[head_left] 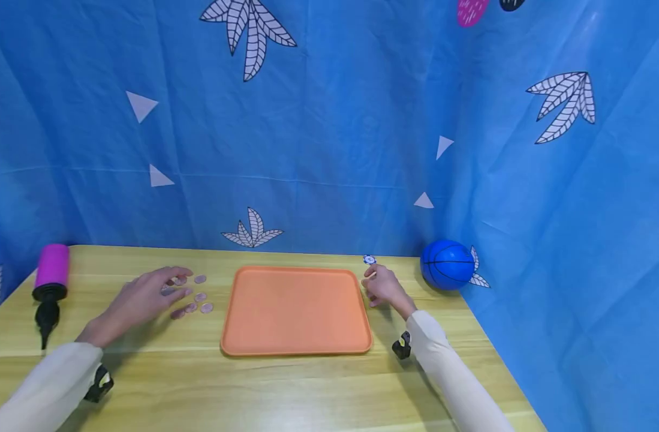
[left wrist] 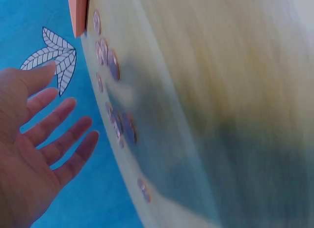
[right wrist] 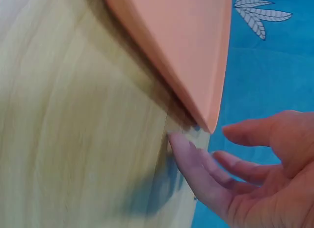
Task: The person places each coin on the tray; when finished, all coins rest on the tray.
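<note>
A pale wooden counter [head_left: 307,390] stands in a corner hung with blue cloth [head_left: 334,120] printed with white leaves and triangles. At the far left of it lies a hand pump [head_left: 49,288] with a magenta barrel and a black nozzle, well apart from everything else.

Right of the pump, the left hand [head_left: 140,300] hovers palm down over a scatter of small pinkish coins [head_left: 199,297]; its fingers are straight and spread, gripping nothing. The left wrist view shows those fingers [left wrist: 59,125] held apart above the counter, with the coins [left wrist: 114,66] lying flat in a loose line that runs toward the tray's corner. Whether any fingertip touches a coin cannot be told.

An orange tray [head_left: 297,345] sits in the middle, bare inside, with the coins just beside its left rim. At its far right corner the right hand [head_left: 383,288] rests on the counter, fingers loosely bent and holding nothing; in the right wrist view one fingertip [right wrist: 179,142] touches the wood just beside the tray's corner [right wrist: 208,115]. A small blue-and-white disc [head_left: 369,259] lies just beyond this hand. Farther right, near the cloth, rests a blue ball [head_left: 447,264].
</note>
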`<state>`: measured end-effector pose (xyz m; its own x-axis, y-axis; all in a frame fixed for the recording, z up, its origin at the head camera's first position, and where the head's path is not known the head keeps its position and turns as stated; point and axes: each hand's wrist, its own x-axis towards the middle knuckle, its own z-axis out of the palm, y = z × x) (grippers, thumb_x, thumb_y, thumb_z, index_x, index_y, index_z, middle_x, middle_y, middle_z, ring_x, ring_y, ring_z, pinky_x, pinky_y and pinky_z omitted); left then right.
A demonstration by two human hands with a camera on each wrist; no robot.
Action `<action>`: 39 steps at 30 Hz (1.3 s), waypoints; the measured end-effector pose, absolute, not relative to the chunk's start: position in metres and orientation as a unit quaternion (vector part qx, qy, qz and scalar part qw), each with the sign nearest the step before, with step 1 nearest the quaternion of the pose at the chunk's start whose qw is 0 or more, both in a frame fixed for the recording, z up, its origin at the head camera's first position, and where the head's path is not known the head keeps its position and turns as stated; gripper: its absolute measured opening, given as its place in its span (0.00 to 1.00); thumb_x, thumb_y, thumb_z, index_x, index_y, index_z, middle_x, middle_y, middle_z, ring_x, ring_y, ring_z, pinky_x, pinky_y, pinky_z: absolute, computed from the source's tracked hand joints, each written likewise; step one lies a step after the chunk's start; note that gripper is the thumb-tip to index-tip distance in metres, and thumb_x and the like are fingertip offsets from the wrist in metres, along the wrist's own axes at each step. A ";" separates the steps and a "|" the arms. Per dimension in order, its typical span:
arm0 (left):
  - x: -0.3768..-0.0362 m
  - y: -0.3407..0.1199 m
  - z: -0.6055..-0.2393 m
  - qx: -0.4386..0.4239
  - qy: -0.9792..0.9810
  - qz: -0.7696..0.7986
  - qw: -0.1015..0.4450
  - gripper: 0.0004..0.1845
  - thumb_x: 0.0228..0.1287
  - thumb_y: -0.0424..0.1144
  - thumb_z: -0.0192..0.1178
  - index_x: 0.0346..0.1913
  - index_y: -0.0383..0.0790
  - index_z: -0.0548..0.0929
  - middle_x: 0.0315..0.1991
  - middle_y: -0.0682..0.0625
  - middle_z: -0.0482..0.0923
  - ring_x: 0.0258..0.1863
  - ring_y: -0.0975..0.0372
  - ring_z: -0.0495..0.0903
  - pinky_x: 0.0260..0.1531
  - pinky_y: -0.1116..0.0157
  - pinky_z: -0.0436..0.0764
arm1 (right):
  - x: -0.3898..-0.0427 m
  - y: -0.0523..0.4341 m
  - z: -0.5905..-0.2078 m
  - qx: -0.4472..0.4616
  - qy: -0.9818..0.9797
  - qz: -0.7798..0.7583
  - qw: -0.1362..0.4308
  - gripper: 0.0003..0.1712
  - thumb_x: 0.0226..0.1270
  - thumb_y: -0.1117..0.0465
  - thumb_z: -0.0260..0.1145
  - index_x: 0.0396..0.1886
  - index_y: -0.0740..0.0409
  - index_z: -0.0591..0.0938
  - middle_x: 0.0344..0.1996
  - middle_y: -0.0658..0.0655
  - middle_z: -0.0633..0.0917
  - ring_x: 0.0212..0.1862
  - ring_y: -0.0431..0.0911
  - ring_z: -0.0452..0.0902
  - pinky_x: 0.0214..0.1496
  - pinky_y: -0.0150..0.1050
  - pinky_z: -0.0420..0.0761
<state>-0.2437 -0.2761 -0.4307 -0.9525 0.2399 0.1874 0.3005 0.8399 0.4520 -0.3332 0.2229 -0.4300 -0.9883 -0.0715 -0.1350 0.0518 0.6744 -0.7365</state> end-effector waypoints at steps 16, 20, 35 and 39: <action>-0.258 -0.255 -0.454 -0.107 -0.940 -0.324 -0.011 0.18 0.74 0.42 0.66 0.57 0.33 0.85 0.29 0.52 0.85 0.20 0.61 0.78 0.23 0.63 0.71 | -0.322 0.220 -0.433 0.024 0.881 -0.443 0.162 0.12 0.72 0.72 0.67 0.53 0.67 0.79 0.22 0.59 0.84 0.21 0.45 0.83 0.29 0.47 0.90; -0.262 -0.257 -0.458 -0.098 -0.931 -0.350 -0.039 0.11 0.75 0.41 0.64 0.51 0.37 0.84 0.20 0.53 0.80 0.15 0.59 0.79 0.18 0.63 0.72 | -0.319 0.216 -0.435 0.025 0.891 -0.428 0.148 0.11 0.74 0.71 0.66 0.53 0.65 0.81 0.20 0.58 0.83 0.20 0.44 0.82 0.27 0.46 0.89; -0.262 -0.246 -0.456 -0.118 -0.940 -0.319 -0.020 0.04 0.74 0.37 0.65 0.42 0.39 0.83 0.22 0.53 0.78 0.15 0.60 0.76 0.26 0.61 0.73 | -0.323 0.215 -0.429 0.033 0.902 -0.391 0.181 0.07 0.74 0.71 0.66 0.48 0.64 0.80 0.20 0.58 0.81 0.20 0.47 0.81 0.27 0.47 0.89; -0.265 -0.247 -0.455 -0.108 -0.940 -0.324 -0.010 0.07 0.72 0.37 0.68 0.44 0.38 0.83 0.26 0.54 0.82 0.17 0.61 0.78 0.31 0.58 0.76 | -0.326 0.217 -0.430 0.043 0.892 -0.410 0.183 0.07 0.74 0.70 0.66 0.49 0.64 0.80 0.21 0.58 0.83 0.20 0.46 0.82 0.28 0.47 0.90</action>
